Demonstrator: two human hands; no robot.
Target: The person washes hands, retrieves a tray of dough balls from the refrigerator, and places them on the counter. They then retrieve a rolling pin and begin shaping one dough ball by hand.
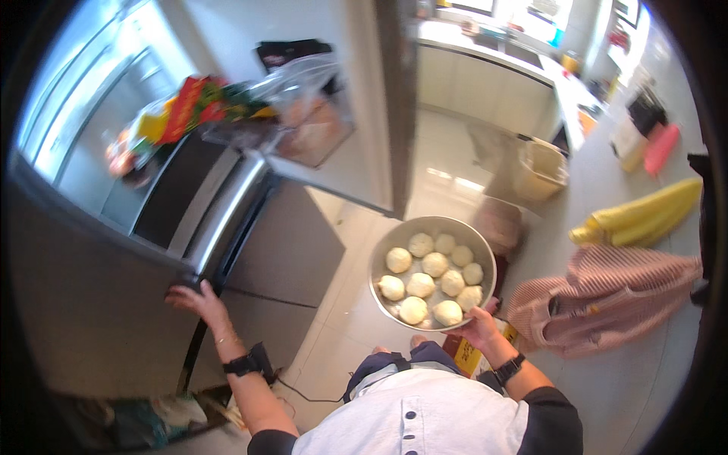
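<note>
A round metal pan holds several pale dough balls in front of me. My right hand grips its lower right rim, with the fingers partly hidden beneath it. On the left, my left hand has its fingers spread at the edge of a refrigerator door; whether it presses on the door is not plain. The refrigerator stands open, showing a dark drawer front and lit shelves. Colourful food packages and a clear plastic bag sit by the other opened door.
A lined waste bin stands on the tiled floor below a kitchen counter. At the right are a striped pink cloth bag and a yellow cloth. A cord runs across the floor near my feet.
</note>
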